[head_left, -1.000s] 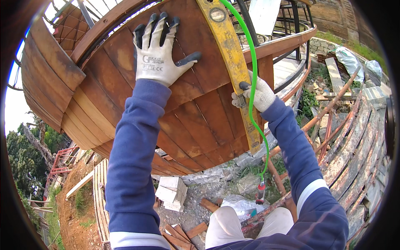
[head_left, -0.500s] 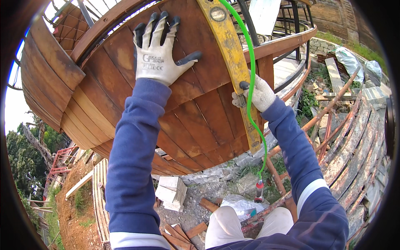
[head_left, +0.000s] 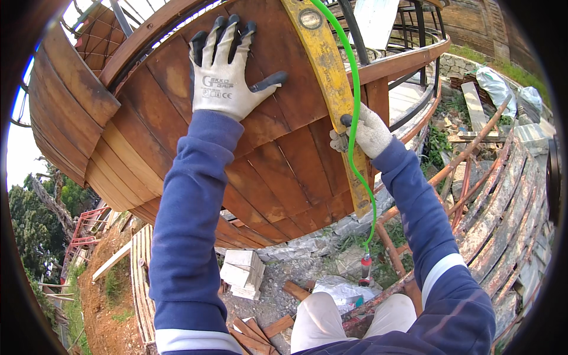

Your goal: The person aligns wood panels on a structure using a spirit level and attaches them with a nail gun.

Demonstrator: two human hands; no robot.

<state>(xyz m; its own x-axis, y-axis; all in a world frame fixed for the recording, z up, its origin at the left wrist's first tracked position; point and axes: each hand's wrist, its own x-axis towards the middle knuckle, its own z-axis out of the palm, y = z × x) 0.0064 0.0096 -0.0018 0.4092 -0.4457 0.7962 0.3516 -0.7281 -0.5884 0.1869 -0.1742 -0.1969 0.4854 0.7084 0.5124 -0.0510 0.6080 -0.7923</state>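
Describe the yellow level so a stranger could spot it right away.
Find the big curved wall of wooden boards. Down its right side, held by the gloved right hand, runs the level, a long, straight, scuffed bar. Its flat yellow face sets it apart from the thin green hose passing in front.

A scuffed yellow level (head_left: 327, 65) is slanting along the right part of a curving wall of brown wooden boards (head_left: 266, 127), its upper end tilting leftward, its lower end reaching near the wall's bottom edge. The boards are overlapping in rows, showing dark stains and narrow gaps.
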